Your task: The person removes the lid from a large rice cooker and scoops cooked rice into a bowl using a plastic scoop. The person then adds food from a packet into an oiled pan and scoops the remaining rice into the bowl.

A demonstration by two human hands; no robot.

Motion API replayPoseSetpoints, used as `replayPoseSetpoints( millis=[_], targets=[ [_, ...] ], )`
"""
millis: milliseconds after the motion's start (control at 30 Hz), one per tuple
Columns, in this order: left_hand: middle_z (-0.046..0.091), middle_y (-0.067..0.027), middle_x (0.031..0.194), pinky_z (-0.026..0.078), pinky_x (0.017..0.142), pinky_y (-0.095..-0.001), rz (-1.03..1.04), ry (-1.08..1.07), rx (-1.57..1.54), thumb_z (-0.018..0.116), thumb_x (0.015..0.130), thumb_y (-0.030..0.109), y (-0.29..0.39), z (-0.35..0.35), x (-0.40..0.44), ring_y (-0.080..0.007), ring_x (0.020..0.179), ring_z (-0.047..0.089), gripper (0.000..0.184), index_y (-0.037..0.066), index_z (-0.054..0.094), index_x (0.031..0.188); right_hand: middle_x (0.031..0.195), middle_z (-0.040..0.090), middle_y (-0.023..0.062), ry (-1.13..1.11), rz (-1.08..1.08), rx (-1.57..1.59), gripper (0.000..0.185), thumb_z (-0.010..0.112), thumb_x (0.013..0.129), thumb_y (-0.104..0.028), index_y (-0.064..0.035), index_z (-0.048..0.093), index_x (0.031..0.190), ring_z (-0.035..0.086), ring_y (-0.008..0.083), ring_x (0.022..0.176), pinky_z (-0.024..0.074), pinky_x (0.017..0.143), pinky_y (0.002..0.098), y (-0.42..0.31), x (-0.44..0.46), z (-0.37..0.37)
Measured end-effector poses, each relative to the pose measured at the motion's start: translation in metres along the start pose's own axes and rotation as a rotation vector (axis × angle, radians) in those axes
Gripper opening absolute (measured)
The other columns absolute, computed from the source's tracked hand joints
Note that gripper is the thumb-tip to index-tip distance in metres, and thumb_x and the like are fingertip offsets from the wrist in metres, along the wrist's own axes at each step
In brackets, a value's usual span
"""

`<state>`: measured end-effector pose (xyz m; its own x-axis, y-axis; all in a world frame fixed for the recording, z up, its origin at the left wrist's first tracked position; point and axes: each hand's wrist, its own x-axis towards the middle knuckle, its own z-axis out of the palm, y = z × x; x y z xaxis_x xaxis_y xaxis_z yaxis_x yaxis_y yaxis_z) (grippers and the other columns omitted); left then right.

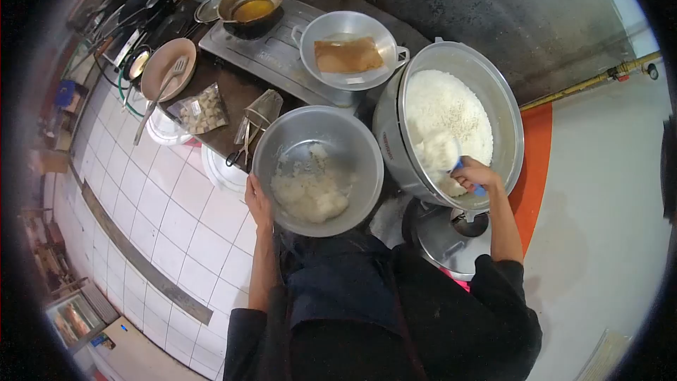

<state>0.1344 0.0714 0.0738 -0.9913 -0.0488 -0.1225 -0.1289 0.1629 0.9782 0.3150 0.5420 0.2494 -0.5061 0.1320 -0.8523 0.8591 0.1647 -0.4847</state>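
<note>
My left hand [259, 201] grips the rim of a grey metal basin [367, 148], its fingers mostly hidden by the wall. Clumped cooked rice [310, 194] lies in the bottom of this basin. On the right stands a large metal pot [509, 109], filled with white rice [451, 102]. Over its near side, my right hand [476, 175] is closed around the blue handle of a rice scoop [481, 190]. The scoop's head is in the rice and hard to make out, with a white mound of rice at it.
A two-handled pan [386, 37] with a brown packet [349, 54] sits on the stove [296, 42]. Behind are a pan of oil [252, 8] and more cookware. At left are a tan bowl [156, 63] with a spatula [156, 102], a bag of cubes [203, 109] and scissors [241, 152].
</note>
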Motion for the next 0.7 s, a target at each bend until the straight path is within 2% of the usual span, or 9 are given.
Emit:
replayPoseSetpoints(
  millis=[67,167,233,333,467,533,567,633,700],
  targets=[
    [0.065,-0.0125,0.108,0.043,0.09,-0.0307,0.011,0.002,0.04,0.038,0.105,0.039,-0.005,-0.002,0.0,-0.0199,0.099,0.057,0.05,-0.005,0.059,0.119,0.058,0.048,0.0012,0.363,-0.038,0.073,0.021,0.052,0.085,0.001,-0.0021,0.047,0.105,0.041,0.0086,0.042,0.0294,0.036,0.0257,-0.01,-0.029,0.009],
    [0.063,-0.0214,0.116,0.041,0.096,-0.035,-0.003,0.061,0.144,0.033,0.104,0.033,-0.002,-0.001,0.0,-0.031,0.109,0.057,0.049,-0.007,0.057,0.12,0.065,0.05,0.0018,0.446,-0.274,0.094,0.047,0.053,0.079,0.002,0.0024,0.049,0.125,0.044,0.0091,0.047,0.0348,0.041,0.027,-0.036,-0.072,0.032],
    [0.064,-0.0216,0.112,0.042,0.093,-0.0364,-0.058,0.024,0.152,0.034,0.104,0.034,0.0,-0.001,0.001,-0.0338,0.105,0.058,0.048,-0.006,0.058,0.117,0.07,0.059,0.0085,0.529,-0.463,0.131,0.054,0.054,0.083,0.0,0.0038,0.042,0.135,0.053,0.0169,0.05,0.0408,0.043,0.0326,-0.053,-0.08,0.067],
    [0.065,-0.0174,0.106,0.043,0.089,-0.0348,-0.017,0.027,0.095,0.035,0.104,0.035,-0.003,0.001,0.002,-0.0263,0.099,0.058,0.047,-0.004,0.059,0.116,0.082,0.065,0.0254,1.027,-0.915,-0.56,0.057,0.056,0.087,-0.006,0.0024,0.035,0.139,0.064,0.0408,0.068,0.0479,0.058,0.0501,-0.04,-0.009,0.147],
    [0.063,-0.0137,0.102,0.042,0.088,-0.0326,-0.048,-0.024,0.105,0.036,0.104,0.036,-0.002,-0.004,0.001,-0.0199,0.097,0.055,0.047,-0.003,0.059,0.117,0.099,0.061,0.0359,0.502,-0.352,-0.469,0.06,0.055,0.087,-0.005,0.0023,0.028,0.14,0.06,0.0519,0.091,0.0463,0.079,0.058,-0.062,0.016,0.211],
    [0.064,-0.0139,0.103,0.042,0.089,-0.0327,-0.045,-0.009,0.084,0.036,0.104,0.036,0.002,0.0,0.004,-0.0202,0.098,0.055,0.048,-0.003,0.058,0.118,0.107,0.057,0.0384,0.611,-0.347,-0.33,0.059,0.054,0.087,-0.006,0.0043,0.027,0.138,0.057,0.0522,0.099,0.0442,0.086,0.0572,-0.075,-0.002,0.204],
    [0.064,-0.014,0.104,0.042,0.089,-0.0327,-0.05,0.001,0.066,0.036,0.104,0.036,0.003,0.0,0.001,-0.0205,0.099,0.055,0.048,-0.004,0.058,0.118,0.11,0.057,0.0381,0.915,-0.711,-0.458,0.059,0.053,0.089,-0.009,0.0056,0.027,0.141,0.057,0.0515,0.101,0.0437,0.088,0.0557,-0.063,0.001,0.187],
    [0.064,-0.0141,0.105,0.042,0.09,-0.033,-0.028,-0.02,0.065,0.037,0.104,0.037,0.0,-0.002,-0.001,-0.0203,0.1,0.055,0.048,-0.004,0.058,0.118,0.124,0.054,0.0356,0.846,-0.431,-0.085,0.063,0.051,0.094,-0.017,0.007,0.024,0.146,0.056,0.0448,0.114,0.0415,0.097,0.0489,-0.075,-0.027,0.131],
    [0.064,-0.0142,0.106,0.042,0.09,-0.0332,-0.002,-0.054,0.05,0.037,0.104,0.037,-0.003,-0.003,0.0,-0.0202,0.1,0.055,0.049,-0.005,0.058,0.118,0.117,0.058,0.0334,1.022,-0.354,-0.162,0.057,0.05,0.096,-0.024,0.0074,0.033,0.141,0.059,0.0451,0.109,0.0442,0.092,0.0488,-0.06,-0.025,0.051]
  ],
)
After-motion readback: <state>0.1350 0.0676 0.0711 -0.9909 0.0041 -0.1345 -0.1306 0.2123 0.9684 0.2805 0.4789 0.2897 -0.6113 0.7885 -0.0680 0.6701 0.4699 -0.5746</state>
